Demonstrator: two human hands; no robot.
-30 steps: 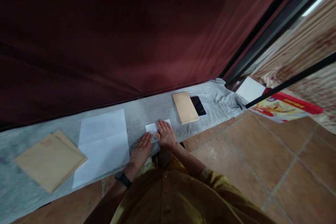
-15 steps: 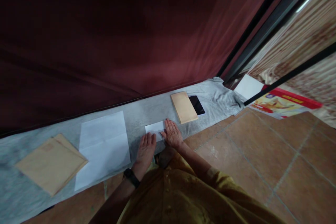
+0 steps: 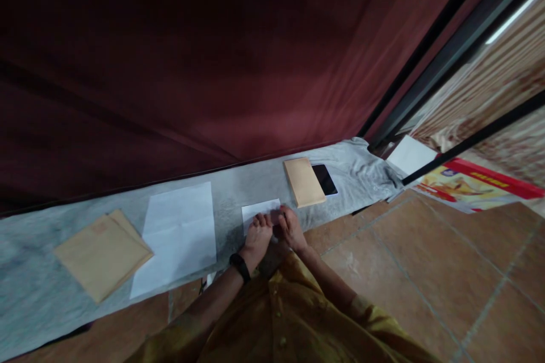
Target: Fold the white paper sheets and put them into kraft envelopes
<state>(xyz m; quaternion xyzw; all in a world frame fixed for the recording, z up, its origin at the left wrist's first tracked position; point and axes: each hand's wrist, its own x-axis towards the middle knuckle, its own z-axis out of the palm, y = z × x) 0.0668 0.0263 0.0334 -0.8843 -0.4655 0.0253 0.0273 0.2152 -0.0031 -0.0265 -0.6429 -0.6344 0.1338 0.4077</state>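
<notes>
A small folded sheet of white paper (image 3: 255, 210) lies on the grey cloth (image 3: 232, 187) in front of me. My left hand (image 3: 257, 237), with a dark band at its wrist, has its fingers curled over the paper's near side. At the right edge of the same paper, my right hand (image 3: 292, 231) is closed, thumb and fingers pinched together. Both hands hide the paper's near part. Just beyond my right hand lies a stack of brown envelopes (image 3: 304, 181), partly over a dark-screened tablet (image 3: 325, 179).
To the left a large creased white sheet (image 3: 179, 232) lies flat, overlapped by more brown envelopes (image 3: 100, 255). A dark red curtain (image 3: 238, 79) hangs behind the cloth-covered surface. At right are a black pole (image 3: 472, 142), a colourful poster (image 3: 472, 184) and tiled floor (image 3: 409, 278).
My hands went from lying flat on the folded paper to curled fingers at its near side and right edge. They moved closer together. The view shifted slightly.
</notes>
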